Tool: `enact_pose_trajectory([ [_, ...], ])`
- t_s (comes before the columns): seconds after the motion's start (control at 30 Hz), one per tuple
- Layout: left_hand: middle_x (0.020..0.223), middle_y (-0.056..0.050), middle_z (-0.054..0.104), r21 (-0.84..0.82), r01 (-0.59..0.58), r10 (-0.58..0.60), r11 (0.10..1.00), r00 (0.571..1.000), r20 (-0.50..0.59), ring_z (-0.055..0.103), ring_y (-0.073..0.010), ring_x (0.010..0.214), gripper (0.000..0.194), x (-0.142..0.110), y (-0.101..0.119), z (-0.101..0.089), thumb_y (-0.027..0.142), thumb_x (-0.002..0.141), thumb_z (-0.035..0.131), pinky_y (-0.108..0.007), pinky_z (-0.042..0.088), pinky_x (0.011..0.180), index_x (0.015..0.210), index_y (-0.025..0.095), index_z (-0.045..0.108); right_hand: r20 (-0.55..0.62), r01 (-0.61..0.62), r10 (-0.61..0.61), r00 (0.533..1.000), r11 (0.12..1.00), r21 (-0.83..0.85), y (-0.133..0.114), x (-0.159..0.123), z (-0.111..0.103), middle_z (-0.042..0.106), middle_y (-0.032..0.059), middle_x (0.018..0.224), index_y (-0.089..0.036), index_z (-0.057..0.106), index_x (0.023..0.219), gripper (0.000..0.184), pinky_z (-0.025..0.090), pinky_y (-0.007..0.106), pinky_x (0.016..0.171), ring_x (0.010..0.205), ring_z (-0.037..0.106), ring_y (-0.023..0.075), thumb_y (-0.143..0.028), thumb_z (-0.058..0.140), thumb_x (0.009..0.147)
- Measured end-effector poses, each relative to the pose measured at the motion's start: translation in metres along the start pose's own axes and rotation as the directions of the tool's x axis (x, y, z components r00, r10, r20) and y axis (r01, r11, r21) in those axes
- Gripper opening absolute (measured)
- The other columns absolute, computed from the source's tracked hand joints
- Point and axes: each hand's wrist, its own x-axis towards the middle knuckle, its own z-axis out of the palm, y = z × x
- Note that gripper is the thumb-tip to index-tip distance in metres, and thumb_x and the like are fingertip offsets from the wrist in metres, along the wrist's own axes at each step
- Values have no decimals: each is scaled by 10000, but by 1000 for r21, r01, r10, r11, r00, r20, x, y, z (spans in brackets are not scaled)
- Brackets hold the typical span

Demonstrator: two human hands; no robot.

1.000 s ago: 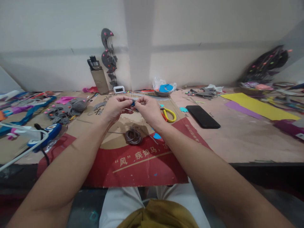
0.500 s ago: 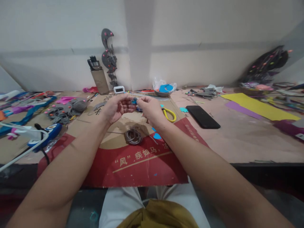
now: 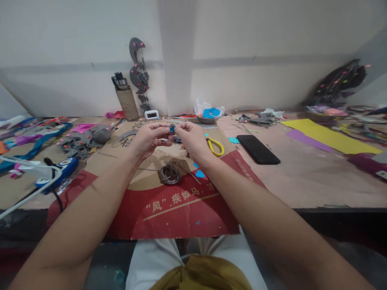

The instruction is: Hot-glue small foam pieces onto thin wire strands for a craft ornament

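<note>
While the table (image 3: 308, 185) has a wide pink stretch showing off to the right, the red-and-tan cardboard (image 3: 181, 223) pokes out past its front edge. Left hand (image 3: 151, 139) and right hand (image 3: 193, 141) are over the cardboard's far half, pretty much meeting, with the cord coil (image 3: 170, 174) nearer the body, and the tiny blue piece (image 3: 172, 128) sits pinched between both sets of fingertips.

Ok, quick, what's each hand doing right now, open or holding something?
Left hand: fingertips closed on a small blue piece, other fingers loosely curled.
Right hand: closed, pinching the same piece.
</note>
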Motion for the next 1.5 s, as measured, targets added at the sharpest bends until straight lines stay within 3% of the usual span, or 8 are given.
enact_pose_trajectory([
  [0.4,657,-33,620,4,10,-10,1000,999,-34,584,-108,578,201,0,-1,0,251,629,734,-229,519,528,757,113,665,34,15,-13,999,998,-67,-5,-6,1,540,-33,551,-177,563,668,133,345,215,503,508,446,91,-299,526,708],
  [0.73,634,0,597,-9,33,-34,999,997,-76,561,-96,546,153,1,-3,2,196,609,711,-226,508,497,713,144,612,53,119,-118,992,993,-21,-2,-10,4,658,5,659,-179,565,721,138,386,221,520,560,548,106,-305,516,745],
  [1.2,595,21,561,-15,43,-44,999,992,-116,540,-91,521,133,1,-1,3,146,585,669,-208,483,456,696,153,596,49,166,-162,986,982,-90,-1,-12,6,590,-18,610,-184,552,714,128,355,223,534,544,472,96,-307,522,731],
  [1.37,649,-17,608,-35,61,-61,998,998,-6,578,-104,571,139,-1,3,1,160,605,686,-233,512,538,730,129,634,61,67,-66,996,998,-11,-5,-10,3,598,-13,622,-179,548,692,134,371,221,533,546,484,96,-304,512,726],
  [1.5,742,-72,661,-80,73,-67,994,994,86,621,-132,645,215,-1,6,-2,174,627,668,-260,529,619,827,97,679,12,5,-4,1000,1000,-24,-4,-6,0,508,-38,552,-182,553,663,124,328,219,486,499,413,89,-296,520,701],
])
